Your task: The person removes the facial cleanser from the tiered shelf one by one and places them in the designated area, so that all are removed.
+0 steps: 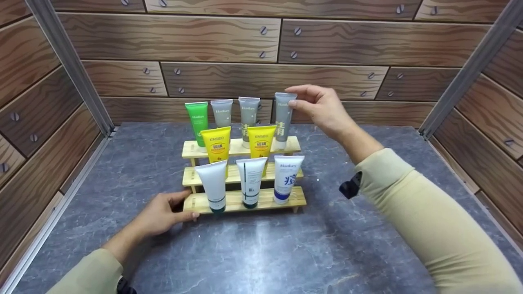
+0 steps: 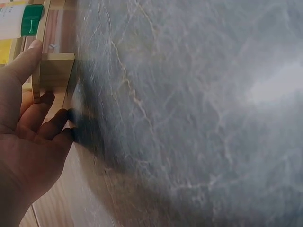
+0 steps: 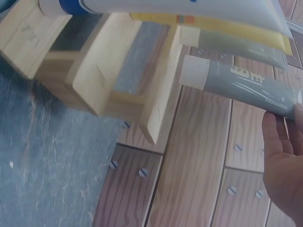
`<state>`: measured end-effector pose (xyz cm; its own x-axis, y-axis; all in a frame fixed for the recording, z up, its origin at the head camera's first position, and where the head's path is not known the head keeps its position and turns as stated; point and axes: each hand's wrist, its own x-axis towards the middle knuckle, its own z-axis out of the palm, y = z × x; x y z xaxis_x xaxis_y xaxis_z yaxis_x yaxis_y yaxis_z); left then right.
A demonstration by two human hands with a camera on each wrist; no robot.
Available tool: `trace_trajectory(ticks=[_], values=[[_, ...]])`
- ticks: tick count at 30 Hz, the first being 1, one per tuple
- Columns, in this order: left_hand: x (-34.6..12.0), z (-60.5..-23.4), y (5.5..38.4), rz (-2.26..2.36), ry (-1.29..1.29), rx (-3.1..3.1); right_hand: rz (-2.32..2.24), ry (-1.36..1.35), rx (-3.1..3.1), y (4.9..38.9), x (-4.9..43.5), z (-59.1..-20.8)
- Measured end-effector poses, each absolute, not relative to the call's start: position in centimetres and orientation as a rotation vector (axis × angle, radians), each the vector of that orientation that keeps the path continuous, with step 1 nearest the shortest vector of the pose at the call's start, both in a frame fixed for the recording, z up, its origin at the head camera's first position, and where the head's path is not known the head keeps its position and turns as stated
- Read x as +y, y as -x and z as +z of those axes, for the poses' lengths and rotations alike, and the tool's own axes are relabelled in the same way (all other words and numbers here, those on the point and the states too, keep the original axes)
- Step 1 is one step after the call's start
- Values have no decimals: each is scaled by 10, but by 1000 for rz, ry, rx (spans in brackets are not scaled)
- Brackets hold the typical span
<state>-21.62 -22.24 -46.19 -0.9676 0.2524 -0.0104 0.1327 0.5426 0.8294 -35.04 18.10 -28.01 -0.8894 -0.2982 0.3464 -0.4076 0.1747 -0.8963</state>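
A three-step wooden display rack [image 1: 274,195] bears squeeze tubes standing on their caps. My right hand [image 1: 322,107] pinches a grey tube [image 1: 283,116] by its flat top end, holding it upright at the right end of the top step. In the right wrist view, the white cap [image 3: 194,72] of this grey tube shows beside the top step's edge [image 3: 158,101]. My left hand [image 1: 160,214] grips the left end of the bottom step, its thumb [image 2: 27,60] along the front and the other fingers curled behind the end.
On the top step stand a green tube [image 1: 197,122] and two more grey tubes [image 1: 248,116]. Two yellow tubes [image 1: 217,143] stand on the middle step. The bottom step has two white tubes [image 1: 213,183] and a white-and-blue tube [image 1: 287,175]. Wood-patterned walls [image 1: 229,38] surround the grey marbled table [image 1: 367,228].
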Motion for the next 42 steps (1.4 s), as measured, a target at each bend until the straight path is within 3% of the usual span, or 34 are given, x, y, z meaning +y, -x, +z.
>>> trace_trajectory(ticks=[17,42], values=[[-224,-462,219,1392,-338,2643,2001,-566,-2181,359,251,-284],[-225,-461,218,1388,-324,2643,2226,-331,-2168,371,282,-358]])
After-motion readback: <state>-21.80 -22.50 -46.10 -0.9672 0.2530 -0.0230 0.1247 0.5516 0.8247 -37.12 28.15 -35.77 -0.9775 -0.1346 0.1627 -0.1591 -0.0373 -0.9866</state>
